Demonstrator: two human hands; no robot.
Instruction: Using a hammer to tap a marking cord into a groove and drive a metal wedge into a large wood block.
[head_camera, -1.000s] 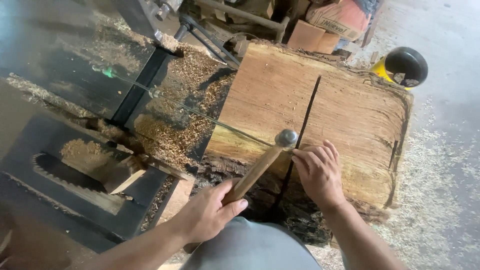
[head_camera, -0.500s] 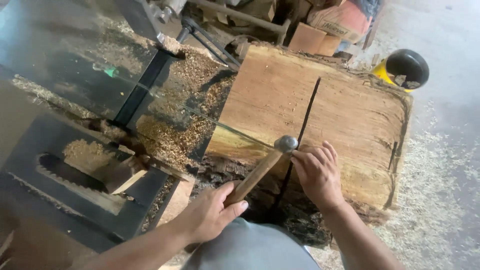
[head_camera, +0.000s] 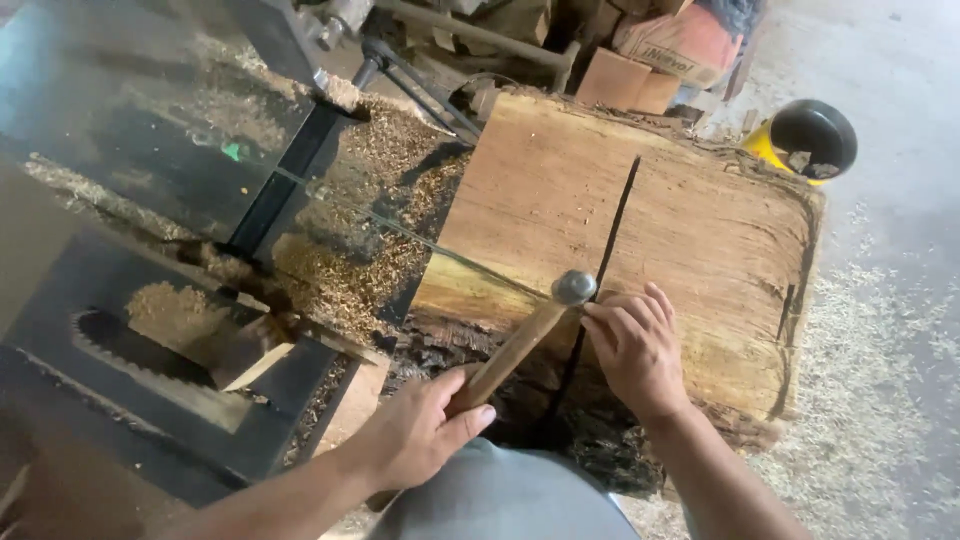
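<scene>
A thick wooden slab (head_camera: 650, 230) lies in front of me, with a long dark crack running down its middle. My left hand (head_camera: 415, 435) grips the wooden handle of a hammer (head_camera: 525, 335). The hammer's round metal head hovers at the near end of the crack. My right hand (head_camera: 632, 345) rests flat on the slab just right of the crack, fingertips beside the hammer head. Whether it pinches something small there is hidden.
A dark saw table (head_camera: 150, 330) covered in sawdust, with a toothed blade in its slot (head_camera: 110, 345), stands at the left. Wood offcuts (head_camera: 630, 85) sit beyond the slab. A yellow and black container (head_camera: 805, 140) is at the far right. Sawdust covers the floor (head_camera: 880, 400).
The hammer head has stayed at the near end of the crack, shifting only slightly. My right hand has held its place on the slab.
</scene>
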